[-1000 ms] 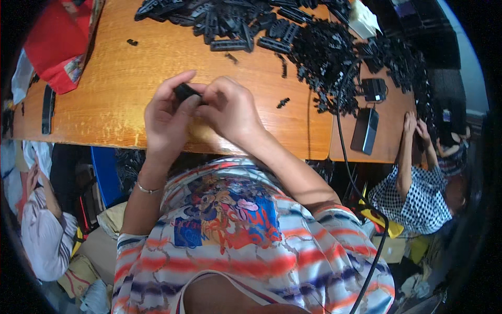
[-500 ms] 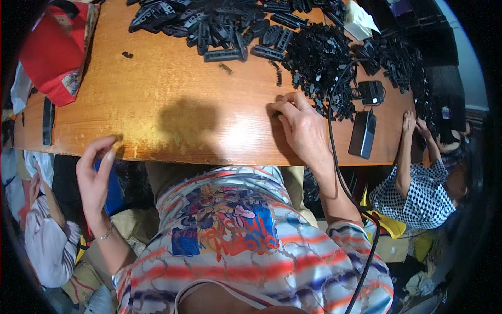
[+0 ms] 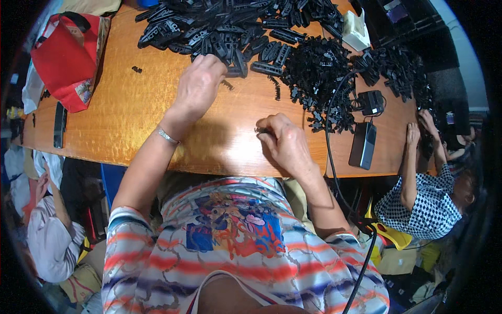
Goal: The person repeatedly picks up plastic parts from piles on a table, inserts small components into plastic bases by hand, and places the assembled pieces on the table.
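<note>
My left hand (image 3: 201, 86) reaches to the near edge of a pile of long black plastic parts (image 3: 230, 39). Its fingers curl down over a part there, and the fingertips are hidden, so what they grip cannot be made out. Above the table near its front edge, my right hand (image 3: 286, 144) pinches a small black plastic piece (image 3: 261, 130) between thumb and fingers. A heap of small black plastic pieces (image 3: 321, 73) lies beyond the right hand. Between the hands and the piles are a short dark strip (image 3: 227, 84) and a jagged black strip (image 3: 275, 88).
A red bag (image 3: 70, 57) and a dark flat bar (image 3: 60, 125) are on the left. To the right lie a black box-shaped device (image 3: 362, 145), an adapter (image 3: 371, 102), a cable (image 3: 328, 125) and a tissue box (image 3: 355, 31). A co-worker's hands (image 3: 421, 128) are at the right table end.
My left hand has swung from the table's front left edge, where its fingers were apart, to the pile of long parts. The right hand still pinches its piece, now slightly nearer me and leftward.
</note>
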Tool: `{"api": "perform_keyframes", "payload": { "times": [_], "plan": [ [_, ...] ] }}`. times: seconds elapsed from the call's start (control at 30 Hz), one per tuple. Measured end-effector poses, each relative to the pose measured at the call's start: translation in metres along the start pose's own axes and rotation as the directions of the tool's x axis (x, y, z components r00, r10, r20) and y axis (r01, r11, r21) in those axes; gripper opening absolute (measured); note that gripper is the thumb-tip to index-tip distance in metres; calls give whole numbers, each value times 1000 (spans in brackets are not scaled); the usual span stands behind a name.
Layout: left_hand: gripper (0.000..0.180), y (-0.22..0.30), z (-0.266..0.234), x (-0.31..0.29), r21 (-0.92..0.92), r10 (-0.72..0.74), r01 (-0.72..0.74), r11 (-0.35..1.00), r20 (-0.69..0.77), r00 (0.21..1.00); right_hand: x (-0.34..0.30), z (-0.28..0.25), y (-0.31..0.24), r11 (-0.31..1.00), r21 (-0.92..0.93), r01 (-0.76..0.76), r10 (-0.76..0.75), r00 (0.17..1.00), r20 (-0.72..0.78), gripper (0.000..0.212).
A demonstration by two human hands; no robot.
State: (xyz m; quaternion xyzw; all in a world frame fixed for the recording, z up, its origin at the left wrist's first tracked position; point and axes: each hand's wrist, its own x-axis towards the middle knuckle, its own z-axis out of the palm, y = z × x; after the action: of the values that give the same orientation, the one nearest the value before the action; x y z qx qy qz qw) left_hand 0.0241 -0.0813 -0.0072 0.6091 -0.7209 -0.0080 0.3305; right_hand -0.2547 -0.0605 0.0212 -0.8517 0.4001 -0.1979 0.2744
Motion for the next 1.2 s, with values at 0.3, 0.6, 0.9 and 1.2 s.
{"api": "perform_keyframes", "payload": {
  "times": [0.3, 0.6, 0.9, 1.2],
  "plan": [
    [11, -11, -3, -30, -643, -376, 371, 670, 137, 916, 20, 9, -17, 940, 319, -121, 113, 993, 43, 23],
    [31, 11, -38, -56, -857, -367, 472, -204, 514, 775, 59, 17, -50, 929, 298, 218, -137, 953, -270, 18],
    [44, 26, -46, -56, -865, -301, 435, -251, 497, 814, 75, 32, -68, 869, 355, 345, -173, 884, -435, 14],
    [48, 26, -34, -61, -888, -263, 393, -237, 448, 854, 71, 43, -64, 875, 357, 326, -153, 887, -436, 15]
  ]
}}
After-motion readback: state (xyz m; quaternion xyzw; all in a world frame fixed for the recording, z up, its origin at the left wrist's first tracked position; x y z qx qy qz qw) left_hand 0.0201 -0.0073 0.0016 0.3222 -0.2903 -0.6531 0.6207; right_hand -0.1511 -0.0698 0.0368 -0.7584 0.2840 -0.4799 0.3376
